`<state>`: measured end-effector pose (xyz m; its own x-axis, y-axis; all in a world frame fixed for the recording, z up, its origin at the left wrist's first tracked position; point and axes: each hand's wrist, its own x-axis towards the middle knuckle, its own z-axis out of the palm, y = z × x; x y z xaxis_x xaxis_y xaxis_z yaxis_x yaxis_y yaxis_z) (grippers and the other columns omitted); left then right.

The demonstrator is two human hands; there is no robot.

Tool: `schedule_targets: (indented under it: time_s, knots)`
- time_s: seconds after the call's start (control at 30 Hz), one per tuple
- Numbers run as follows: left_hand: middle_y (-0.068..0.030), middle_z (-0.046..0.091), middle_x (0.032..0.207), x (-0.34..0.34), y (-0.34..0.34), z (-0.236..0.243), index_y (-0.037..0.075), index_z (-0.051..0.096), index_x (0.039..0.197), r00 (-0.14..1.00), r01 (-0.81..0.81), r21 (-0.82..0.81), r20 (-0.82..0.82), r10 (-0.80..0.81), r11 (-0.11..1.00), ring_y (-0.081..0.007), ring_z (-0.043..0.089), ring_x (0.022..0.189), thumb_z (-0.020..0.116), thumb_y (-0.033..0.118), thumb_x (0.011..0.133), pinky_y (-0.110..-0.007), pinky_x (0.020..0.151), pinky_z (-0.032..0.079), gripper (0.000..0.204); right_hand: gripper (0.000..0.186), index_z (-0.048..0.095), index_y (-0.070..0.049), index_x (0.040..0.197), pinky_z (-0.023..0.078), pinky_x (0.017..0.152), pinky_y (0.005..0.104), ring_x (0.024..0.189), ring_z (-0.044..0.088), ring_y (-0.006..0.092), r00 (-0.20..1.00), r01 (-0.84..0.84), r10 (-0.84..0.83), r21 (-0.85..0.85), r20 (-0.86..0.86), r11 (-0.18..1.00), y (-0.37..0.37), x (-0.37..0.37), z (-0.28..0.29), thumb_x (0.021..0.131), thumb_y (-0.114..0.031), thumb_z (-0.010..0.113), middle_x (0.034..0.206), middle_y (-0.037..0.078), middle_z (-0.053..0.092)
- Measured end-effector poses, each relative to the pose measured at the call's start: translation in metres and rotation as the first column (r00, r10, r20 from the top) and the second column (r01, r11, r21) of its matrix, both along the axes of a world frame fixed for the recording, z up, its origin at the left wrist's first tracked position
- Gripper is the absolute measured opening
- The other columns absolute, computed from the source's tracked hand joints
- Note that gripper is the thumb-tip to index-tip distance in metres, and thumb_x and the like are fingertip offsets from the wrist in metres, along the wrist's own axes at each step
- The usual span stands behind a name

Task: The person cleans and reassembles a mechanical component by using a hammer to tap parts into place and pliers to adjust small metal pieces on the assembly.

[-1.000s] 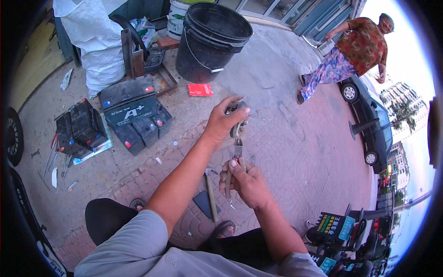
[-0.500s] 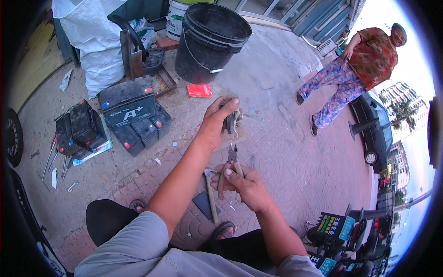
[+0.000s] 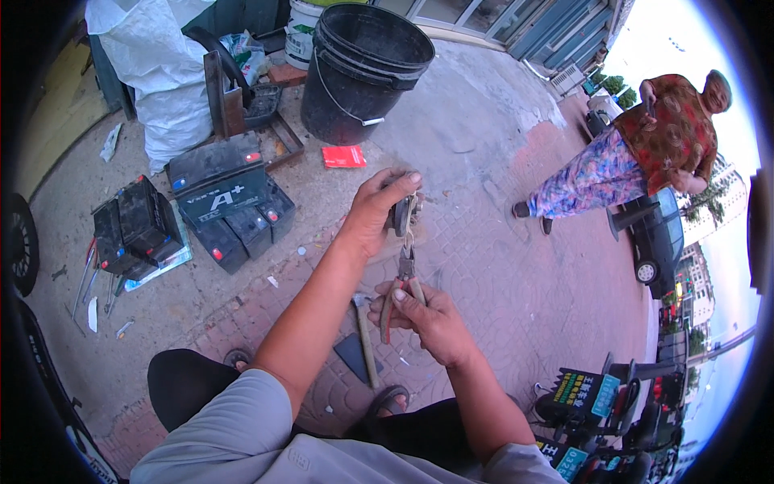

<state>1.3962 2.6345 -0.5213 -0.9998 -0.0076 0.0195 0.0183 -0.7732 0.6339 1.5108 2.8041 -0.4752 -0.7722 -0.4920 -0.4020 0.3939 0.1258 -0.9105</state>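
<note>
Head view, hands: two bare hands, raised over the pavement [image 3: 484,161], one above the other and apart.
Left hand [image 3: 379,211]: fingers curled shut around one small dark metal part [image 3: 401,216], held up at the middle of the picture.
Right hand [image 3: 431,316]: closed on the two handles of one pair of pliers [image 3: 401,292], just below the left hand.
Pliers: upright, nose pointing up; the tip meets a thin piece hanging from the dark metal part. Whether the nose bites it I cannot tell.
Hammer [image 3: 364,339]: one, lying on the pavement under the right hand, beside a dark flat scrap.
Batteries: one large black battery [image 3: 218,181] left of the hands, with three or so smaller ones packed against its near side; one more pair of black batteries [image 3: 133,226] stands nearer the pavement's left edge, on a pale sheet.
Loose tools [image 3: 93,278]: a few thin ones by the left edge; the exact count is too small to tell.
Bucket [image 3: 363,68]: one, black, toward the far edge of the pavement.
Red packet [image 3: 343,156]: one, flat on the ground just in front of the bucket.
White sack [image 3: 157,73]: one, far left corner.
Other person [image 3: 645,153]: one, in patterned clothes, standing well apart at the right edge.
Car [image 3: 657,242]: one, dark, beside that person.
</note>
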Motion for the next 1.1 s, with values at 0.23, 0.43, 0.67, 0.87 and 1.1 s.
schedule_targets:
  time_s: [0.23, 0.43, 0.67, 0.87, 1.1]
  knots:
    - [-0.0083, 0.068, 0.105, 0.006, 0.008, 0.008, 0.005, 0.063, 0.116, 0.998, 0.019, 0.034, 0.058, -0.021, 0.999, -0.0195, 0.070, 0.098, 0.077, 0.028, 0.093, -0.032, 0.069, 0.057, 0.035, 0.039, 0.058, 0.004, 0.127, 0.060, 0.078, 0.0370, 0.095, 0.072, 0.0254, 1.000, 0.000, 0.000, 0.006, -0.026, 1.000, -0.001, -0.006, -0.001, 0.111, -0.031, 0.051, 0.103, 0.014, 0.070]
    - [-0.0075, 0.068, 0.102, 0.005, 0.014, 0.003, 0.004, 0.063, 0.115, 0.999, -0.019, 0.012, 0.044, 0.018, 1.000, -0.0176, 0.070, 0.090, 0.074, 0.029, 0.094, -0.031, 0.069, 0.056, 0.034, 0.035, 0.061, 0.001, 0.112, 0.058, 0.068, 0.0333, 0.078, 0.070, 0.0205, 0.996, 0.084, -0.084, 0.015, 0.006, 0.996, -0.009, 0.000, -0.001, 0.111, -0.032, 0.050, 0.090, 0.010, 0.068]
    - [-0.0071, 0.068, 0.099, 0.007, 0.027, 0.003, 0.004, 0.065, 0.109, 0.991, -0.137, 0.090, 0.026, 0.135, 0.987, -0.0153, 0.068, 0.083, 0.072, 0.029, 0.094, -0.029, 0.069, 0.055, 0.030, 0.035, 0.057, -0.002, 0.104, 0.056, 0.056, 0.0335, 0.069, 0.069, 0.0218, 0.992, 0.101, -0.101, -0.003, -0.072, 0.995, -0.016, 0.007, -0.005, 0.111, -0.036, 0.051, 0.087, 0.011, 0.066]
    - [-0.0058, 0.069, 0.098, 0.007, 0.032, -0.008, 0.007, 0.067, 0.107, 0.987, -0.137, 0.092, 0.099, 0.127, 0.986, -0.0155, 0.069, 0.082, 0.072, 0.030, 0.093, -0.029, 0.066, 0.054, 0.028, 0.034, 0.057, -0.001, 0.100, 0.050, 0.047, 0.0305, 0.061, 0.065, 0.0193, 0.982, 0.181, -0.181, -0.005, -0.058, 0.984, -0.024, 0.011, -0.007, 0.111, -0.032, 0.052, 0.077, 0.010, 0.064]
    - [-0.0056, 0.069, 0.098, 0.000, 0.030, -0.020, 0.007, 0.067, 0.107, 0.989, -0.115, 0.077, 0.100, 0.108, 0.990, -0.0157, 0.069, 0.082, 0.074, 0.032, 0.093, -0.032, 0.065, 0.055, 0.030, 0.033, 0.058, 0.000, 0.105, 0.055, 0.055, 0.0312, 0.067, 0.067, 0.0199, 0.990, 0.141, -0.141, 0.005, -0.012, 0.990, -0.018, 0.003, -0.010, 0.111, -0.031, 0.051, 0.081, 0.010, 0.066]
